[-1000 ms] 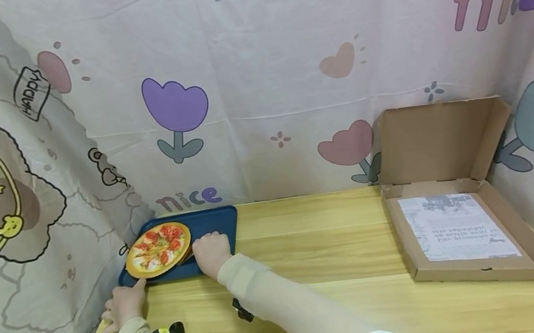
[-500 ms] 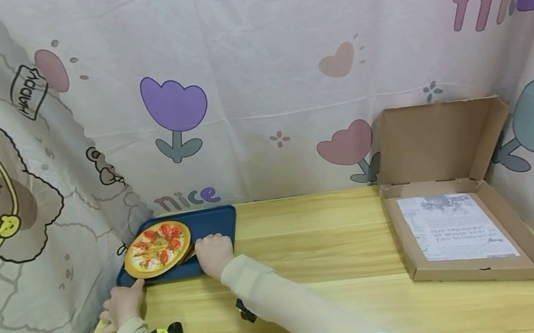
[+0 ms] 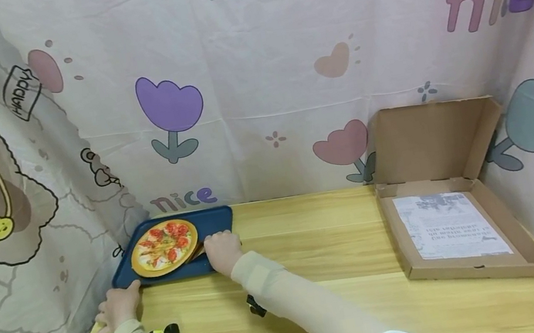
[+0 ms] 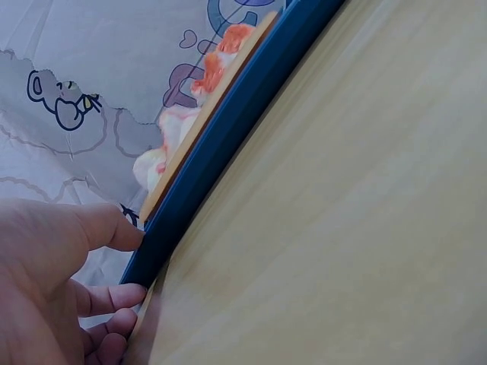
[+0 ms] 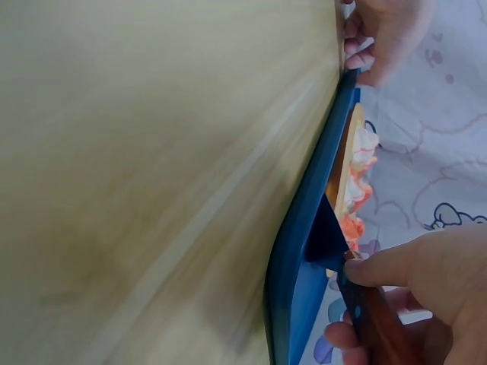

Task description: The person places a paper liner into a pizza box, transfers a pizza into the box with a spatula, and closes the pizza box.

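A round pizza [image 3: 164, 247] with red and white topping lies on the left part of a blue tray [image 3: 213, 217]. My left hand [image 3: 119, 308] pinches the tray's near left corner, thumb at the rim and fingers below it in the left wrist view. On the tray's right side, my right hand [image 3: 224, 251] grips the brown riveted wooden handle of a pizza server [image 5: 380, 323]. Its wide dark blade points at the pizza and reaches its edge in the right wrist view; the blade's far end is hidden there.
An open cardboard pizza box [image 3: 484, 270] with a printed paper sheet [image 3: 451, 226] inside stands on the right of the wooden table [image 3: 310, 230]. Its lid leans up near the patterned curtain [image 3: 251, 74], which hangs behind and along the left.
My right hand and the server have shifted a little to the right, and the pizza has slid right on the tray. My left hand stays at the corner. The head view has turned slightly.
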`<state>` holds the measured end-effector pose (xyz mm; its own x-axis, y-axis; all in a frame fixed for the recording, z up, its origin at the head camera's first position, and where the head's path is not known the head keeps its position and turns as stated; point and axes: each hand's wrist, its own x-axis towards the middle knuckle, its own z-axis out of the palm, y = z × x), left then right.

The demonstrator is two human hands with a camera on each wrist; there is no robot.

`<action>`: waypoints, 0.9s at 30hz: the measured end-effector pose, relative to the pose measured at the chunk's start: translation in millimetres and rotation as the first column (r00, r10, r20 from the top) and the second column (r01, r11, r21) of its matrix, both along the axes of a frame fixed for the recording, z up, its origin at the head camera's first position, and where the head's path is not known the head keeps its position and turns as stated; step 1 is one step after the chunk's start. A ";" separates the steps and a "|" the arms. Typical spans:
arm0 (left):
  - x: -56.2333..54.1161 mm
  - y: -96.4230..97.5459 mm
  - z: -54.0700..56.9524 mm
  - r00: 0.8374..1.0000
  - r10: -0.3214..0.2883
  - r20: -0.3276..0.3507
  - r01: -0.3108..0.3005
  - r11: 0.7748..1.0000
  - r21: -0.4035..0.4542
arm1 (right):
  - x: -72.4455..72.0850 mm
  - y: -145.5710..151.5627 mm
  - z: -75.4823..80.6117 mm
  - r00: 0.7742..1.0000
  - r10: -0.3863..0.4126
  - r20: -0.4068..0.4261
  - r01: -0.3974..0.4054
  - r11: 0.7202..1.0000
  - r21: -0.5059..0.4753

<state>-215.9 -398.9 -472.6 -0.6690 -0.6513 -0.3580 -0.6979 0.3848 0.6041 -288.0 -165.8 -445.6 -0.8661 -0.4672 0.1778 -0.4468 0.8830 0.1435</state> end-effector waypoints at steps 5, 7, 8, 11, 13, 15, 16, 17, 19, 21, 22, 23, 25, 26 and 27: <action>0.6 -0.5 0.5 1.000 0.004 -0.003 -0.004 1.000 0.005 | -5.3 6.2 -1.7 0.999 -0.024 0.029 0.024 1.000 -0.002; 1.0 0.2 1.4 1.000 0.004 -0.004 -0.004 1.000 0.005 | -7.4 9.0 -3.2 0.998 -0.031 0.049 0.031 0.999 -0.010; 1.2 0.6 1.8 1.000 0.004 -0.004 -0.004 1.000 0.006 | -8.3 10.4 -4.0 0.998 -0.033 0.056 0.034 0.999 -0.014; 2.2 2.1 3.0 1.000 0.005 -0.010 -0.005 1.000 0.005 | -10.5 14.6 -6.1 0.998 -0.036 0.059 0.038 0.999 -0.025; 2.4 2.6 3.1 1.000 0.004 -0.014 -0.004 1.000 0.005 | -11.4 17.5 -6.7 0.998 -0.037 0.050 0.038 0.999 -0.033; 2.2 2.6 2.9 1.000 0.004 -0.015 -0.004 1.000 0.005 | -12.2 20.4 -6.4 0.998 -0.036 0.046 0.038 0.998 -0.042; 2.0 2.3 2.7 1.000 0.004 -0.016 -0.004 1.000 0.006 | -12.3 21.9 -6.1 0.998 -0.036 0.046 0.038 0.998 -0.045; 1.8 2.0 2.4 1.000 0.004 -0.016 -0.004 1.000 0.006 | -12.5 23.5 -5.8 0.998 -0.035 0.048 0.037 0.998 -0.050; 1.1 0.8 1.1 1.000 0.006 -0.013 -0.006 1.000 0.005 | -12.8 26.5 -5.2 0.998 -0.030 0.057 0.033 0.998 -0.058; 0.5 -0.1 -0.3 1.000 0.008 -0.013 -0.008 1.000 0.004 | -12.9 29.7 -4.6 0.998 -0.026 0.065 0.030 0.998 -0.061; 0.2 -0.6 -1.1 1.000 0.009 -0.013 -0.009 1.000 0.005 | -13.1 31.3 -4.6 0.998 -0.023 0.066 0.027 0.998 -0.062; -0.1 -1.1 -1.8 1.000 0.011 -0.013 -0.011 1.000 0.005 | -13.2 32.9 -4.6 0.998 -0.020 0.065 0.024 0.998 -0.062; -0.9 -1.9 -2.9 1.000 0.012 -0.012 -0.012 1.000 0.005 | -13.4 35.9 -4.8 0.998 -0.014 0.060 0.017 0.998 -0.059; -1.3 -2.2 -3.4 1.000 0.012 -0.013 -0.012 1.000 0.004 | -13.8 37.3 -5.2 0.998 -0.012 0.055 0.015 0.998 -0.056; -1.7 -2.6 -3.9 1.000 0.013 -0.013 -0.013 1.000 0.004 | -14.0 38.5 -5.7 0.999 -0.010 0.051 0.012 0.998 -0.055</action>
